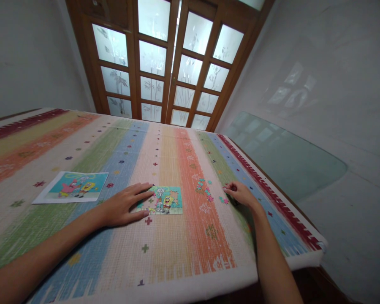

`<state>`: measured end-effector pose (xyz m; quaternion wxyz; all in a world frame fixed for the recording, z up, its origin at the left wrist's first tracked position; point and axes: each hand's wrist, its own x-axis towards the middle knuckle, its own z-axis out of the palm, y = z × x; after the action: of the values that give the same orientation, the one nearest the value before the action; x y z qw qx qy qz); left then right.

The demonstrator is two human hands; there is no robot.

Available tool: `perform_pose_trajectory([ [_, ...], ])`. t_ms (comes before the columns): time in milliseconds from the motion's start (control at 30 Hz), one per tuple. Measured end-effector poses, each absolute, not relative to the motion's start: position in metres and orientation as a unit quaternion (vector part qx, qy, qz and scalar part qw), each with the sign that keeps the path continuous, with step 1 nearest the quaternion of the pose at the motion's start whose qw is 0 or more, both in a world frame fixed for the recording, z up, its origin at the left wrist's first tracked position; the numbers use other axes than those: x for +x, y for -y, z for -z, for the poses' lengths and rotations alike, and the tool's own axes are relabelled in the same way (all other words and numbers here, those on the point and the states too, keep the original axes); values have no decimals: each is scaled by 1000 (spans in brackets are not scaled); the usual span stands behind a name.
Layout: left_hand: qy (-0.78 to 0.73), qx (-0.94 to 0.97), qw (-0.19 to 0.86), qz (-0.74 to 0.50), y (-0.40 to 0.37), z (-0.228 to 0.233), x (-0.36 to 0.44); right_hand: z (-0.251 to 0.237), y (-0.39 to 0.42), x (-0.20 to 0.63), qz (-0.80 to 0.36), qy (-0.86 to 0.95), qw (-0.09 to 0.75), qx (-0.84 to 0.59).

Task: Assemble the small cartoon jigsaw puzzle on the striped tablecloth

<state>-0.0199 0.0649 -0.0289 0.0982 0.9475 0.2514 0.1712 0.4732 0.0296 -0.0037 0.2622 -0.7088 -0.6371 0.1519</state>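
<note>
Both forearms reach over the striped cloth (pixel 177 261). Left hand (pixel 123 207) lies flat, fingers spread, on the puzzle's (pixel 164 200) left edge. Right hand (pixel 240 193), fingers bunched, touches loose pieces (pixel 205 188) right of it. Pieces look light, thin, bendable; pinch their edges.

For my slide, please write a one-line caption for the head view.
Left hand rests on a partly assembled puzzle while right hand touches loose pieces on a striped cloth.
</note>
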Motion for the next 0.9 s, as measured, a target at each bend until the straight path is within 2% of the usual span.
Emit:
perform_pose_trajectory([
  [367,-253,944,108,-181,-65,29,-19,-3,-27,472,-164,630,281,-705],
  [533,-249,945,102,-183,-65,29,-20,-18,-15,482,-256,622,294,-679],
  [733,-251,947,98,-174,-65,29,-20,-23,-7,484,-355,635,189,-659],
  [900,-252,947,99,-172,-66,30,-21,-24,-10,476,-360,655,179,-640],
])
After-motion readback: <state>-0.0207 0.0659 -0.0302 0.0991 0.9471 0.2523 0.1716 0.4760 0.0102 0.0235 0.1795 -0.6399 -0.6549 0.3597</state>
